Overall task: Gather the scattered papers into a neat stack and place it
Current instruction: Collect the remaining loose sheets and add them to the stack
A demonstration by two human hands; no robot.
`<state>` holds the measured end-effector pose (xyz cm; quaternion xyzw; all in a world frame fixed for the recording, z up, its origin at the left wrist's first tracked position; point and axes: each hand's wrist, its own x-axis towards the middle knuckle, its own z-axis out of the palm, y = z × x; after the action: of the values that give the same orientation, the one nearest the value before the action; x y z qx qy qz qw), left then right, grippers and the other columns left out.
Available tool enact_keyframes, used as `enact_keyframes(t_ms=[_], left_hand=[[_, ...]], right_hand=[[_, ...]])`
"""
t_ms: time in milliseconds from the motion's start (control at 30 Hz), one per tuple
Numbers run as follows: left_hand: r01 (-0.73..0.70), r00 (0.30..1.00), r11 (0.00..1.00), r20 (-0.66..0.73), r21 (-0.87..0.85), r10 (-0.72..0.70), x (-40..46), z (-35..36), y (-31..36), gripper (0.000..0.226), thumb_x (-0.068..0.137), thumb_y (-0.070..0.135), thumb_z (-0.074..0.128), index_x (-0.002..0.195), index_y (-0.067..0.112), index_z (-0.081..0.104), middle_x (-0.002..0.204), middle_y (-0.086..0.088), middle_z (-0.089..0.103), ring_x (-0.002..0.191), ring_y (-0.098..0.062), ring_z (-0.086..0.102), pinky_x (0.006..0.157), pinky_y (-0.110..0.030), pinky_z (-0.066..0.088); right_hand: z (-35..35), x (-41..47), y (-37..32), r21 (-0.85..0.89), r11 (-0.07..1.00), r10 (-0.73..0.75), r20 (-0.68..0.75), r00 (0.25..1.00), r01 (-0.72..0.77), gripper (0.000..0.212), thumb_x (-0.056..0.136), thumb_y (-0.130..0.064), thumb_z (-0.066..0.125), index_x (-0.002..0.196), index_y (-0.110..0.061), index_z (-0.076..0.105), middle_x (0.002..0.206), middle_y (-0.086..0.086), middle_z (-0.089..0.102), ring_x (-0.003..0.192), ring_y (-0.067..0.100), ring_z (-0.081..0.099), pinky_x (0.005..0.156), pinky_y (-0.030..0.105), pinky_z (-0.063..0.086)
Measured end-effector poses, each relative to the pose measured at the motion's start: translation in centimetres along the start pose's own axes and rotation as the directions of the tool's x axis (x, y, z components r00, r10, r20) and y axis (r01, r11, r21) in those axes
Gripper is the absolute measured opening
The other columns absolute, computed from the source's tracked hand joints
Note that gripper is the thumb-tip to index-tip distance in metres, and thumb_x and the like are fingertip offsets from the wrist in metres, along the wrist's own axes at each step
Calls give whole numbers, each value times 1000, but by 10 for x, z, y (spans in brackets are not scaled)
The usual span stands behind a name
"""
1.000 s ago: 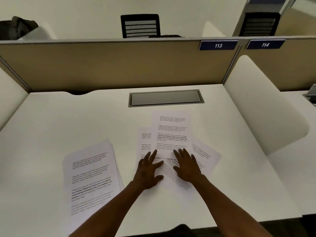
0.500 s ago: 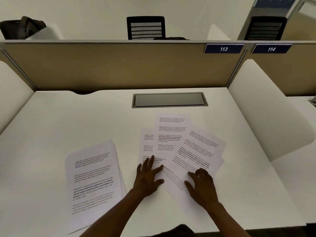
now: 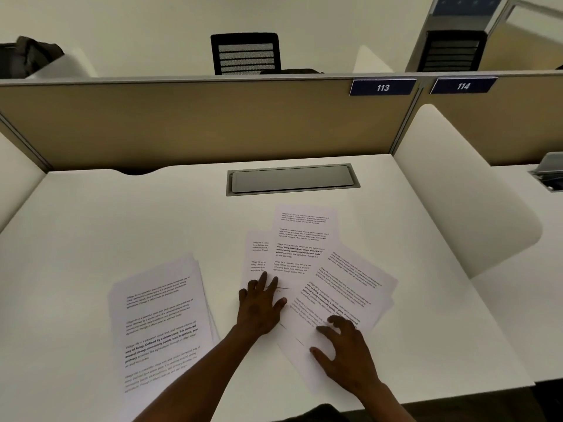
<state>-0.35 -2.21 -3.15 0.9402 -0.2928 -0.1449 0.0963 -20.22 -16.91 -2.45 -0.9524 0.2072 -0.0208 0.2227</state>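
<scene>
Papers (image 3: 307, 263) fanned beside the stack (image 3: 161, 327) are pressed by flat left hand (image 3: 262, 309) and loosely spread right hand (image 3: 347, 354); light, slippery sheets are likely best squared by their edges.

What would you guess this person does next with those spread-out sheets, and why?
Probably the right hand slides the tilted sheet toward the left hand, which pins the others flat. The fanned papers overlap crookedly, unlike the tidier stack at left.

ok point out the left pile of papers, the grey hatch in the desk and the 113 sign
left pile of papers (image 3: 161, 324), head view, middle of the top sheet
grey hatch (image 3: 291, 179), head view, centre of its lid
113 sign (image 3: 382, 87), head view, on the digits
</scene>
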Motion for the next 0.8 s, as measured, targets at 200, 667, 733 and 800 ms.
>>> enact_keyframes(t_ms=[200,667,733,800], left_hand=[[44,999,999,1,-15,-44,23,-15,17,67,98,55,35,156,25,18,166,-6,11,151,-29,14,121,-48,15],[-233,971,972,70,26,231,39,-16,8,65,95,6,45,154,28,28,166,4,15,154,-19,7,125,-40,9],[-253,964,967,78,-39,255,40,-17,4,63,94,4,47,152,27,34,165,5,20,154,-18,9,125,-37,13],[-272,958,958,66,-94,279,41,-19,0,56,94,5,48,146,24,44,162,5,27,153,-18,14,124,-35,16]], right_hand=[[4,-4,-3,-132,982,150,126,981,-133,113,57,-97,37,151,-37,22,162,3,15,150,25,7,119,44,17],[-6,5,27,-170,985,79,303,950,-27,114,60,-94,37,154,-40,2,159,-4,-24,148,20,-24,119,46,-11],[-10,8,33,-171,985,56,316,947,-2,114,60,-94,38,154,-40,1,158,-5,-25,147,20,-25,119,46,-12],[-13,11,37,-165,986,34,317,948,19,114,61,-93,41,153,-42,-2,158,-7,-25,148,19,-24,119,46,-12]])
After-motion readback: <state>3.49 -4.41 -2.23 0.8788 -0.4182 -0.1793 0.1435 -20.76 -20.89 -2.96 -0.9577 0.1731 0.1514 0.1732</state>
